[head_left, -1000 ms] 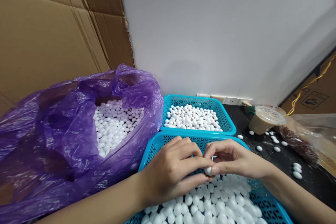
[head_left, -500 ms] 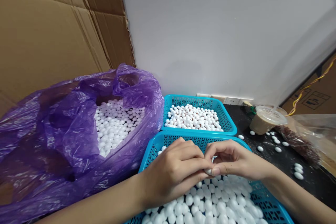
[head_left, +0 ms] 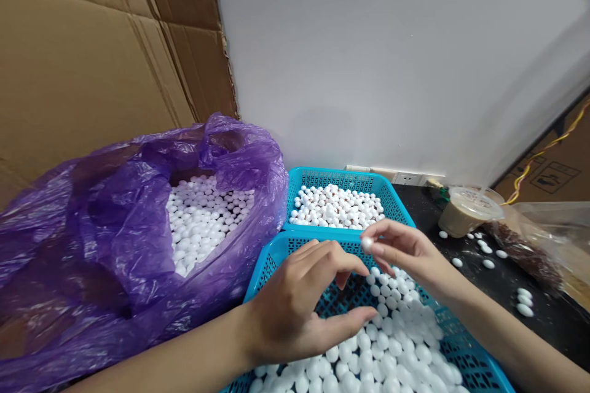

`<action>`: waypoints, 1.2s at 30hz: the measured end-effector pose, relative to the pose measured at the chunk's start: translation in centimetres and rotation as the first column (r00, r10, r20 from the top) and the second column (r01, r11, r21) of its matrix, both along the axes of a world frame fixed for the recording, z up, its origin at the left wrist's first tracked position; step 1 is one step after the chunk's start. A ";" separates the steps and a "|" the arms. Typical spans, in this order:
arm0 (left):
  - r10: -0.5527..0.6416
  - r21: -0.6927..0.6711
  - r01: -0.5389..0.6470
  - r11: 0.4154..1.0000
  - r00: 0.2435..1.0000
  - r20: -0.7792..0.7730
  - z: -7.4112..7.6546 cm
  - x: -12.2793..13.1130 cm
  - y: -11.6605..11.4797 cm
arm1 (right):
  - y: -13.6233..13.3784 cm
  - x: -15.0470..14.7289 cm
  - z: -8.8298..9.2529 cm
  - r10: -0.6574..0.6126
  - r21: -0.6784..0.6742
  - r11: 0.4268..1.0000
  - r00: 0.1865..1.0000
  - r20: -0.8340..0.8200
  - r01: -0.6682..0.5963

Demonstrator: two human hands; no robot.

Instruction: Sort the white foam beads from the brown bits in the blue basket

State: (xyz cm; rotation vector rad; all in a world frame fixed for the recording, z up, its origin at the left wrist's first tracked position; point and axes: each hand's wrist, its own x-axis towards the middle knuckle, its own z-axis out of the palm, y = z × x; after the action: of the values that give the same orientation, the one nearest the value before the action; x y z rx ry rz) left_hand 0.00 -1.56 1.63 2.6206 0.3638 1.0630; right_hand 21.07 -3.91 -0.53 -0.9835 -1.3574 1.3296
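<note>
Right hand [head_left: 405,252] pinches a bead [head_left: 367,244] mid-frame; left hand [head_left: 299,307] hovers loosely open, empty, over the basket [head_left: 271,258].

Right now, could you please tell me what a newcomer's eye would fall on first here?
The big purple plastic bag on the left, holding a heap of small white beads, stands out first. Beside it, a near blue basket and a far blue basket behind it hold more of them. Over the near blue basket the right hand pinches one white bead at its fingertips, while the left hand hovers open beside it.
</note>
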 end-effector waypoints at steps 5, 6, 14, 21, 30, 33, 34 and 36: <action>0.066 -0.042 -0.065 0.997 0.998 0.026 -0.3 0.2 0.1 | 1.1 0.9 -0.6 -0.361 -0.049 0.932 0.931 -0.058 0.358; 0.074 -0.055 -0.072 0.996 0.997 0.033 -0.3 0.3 0.1 | 1.1 1.0 -0.7 -0.371 -0.068 0.928 0.926 -0.073 0.367; 0.157 -0.200 -0.158 0.967 0.987 -0.021 -0.5 0.4 0.6 | 0.9 0.7 -0.4 -0.297 0.005 0.955 0.954 -0.049 0.298; 0.087 -0.270 -0.216 0.938 0.903 -0.420 -1.5 0.2 1.4 | 0.0 0.2 -0.5 -0.165 0.174 0.976 0.967 0.193 0.132; 0.095 -0.112 -0.214 0.970 0.763 -0.639 -2.4 -0.2 1.5 | -0.6 -0.2 -0.2 -0.063 0.311 0.941 0.831 0.552 -0.136; 0.098 -0.081 -0.216 0.973 0.706 -0.702 -2.2 0.0 1.4 | -0.7 -0.3 -0.1 -0.047 0.315 0.936 0.831 0.554 -0.158; 0.094 -0.083 -0.216 0.973 0.694 -0.714 -2.1 0.1 1.4 | -0.8 -0.3 -0.1 -0.044 0.316 0.935 0.831 0.554 -0.161; 0.077 -0.099 -0.215 0.972 0.684 -0.725 -1.8 0.2 1.4 | -0.8 -0.3 -0.1 -0.042 0.317 0.934 0.830 0.557 -0.165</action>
State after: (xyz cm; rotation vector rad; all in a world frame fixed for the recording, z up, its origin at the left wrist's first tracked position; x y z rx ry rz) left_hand 0.18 -0.12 -0.20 2.7584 0.8025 -0.0482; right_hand 20.76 -4.67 -0.66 -1.1246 -2.0074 0.8095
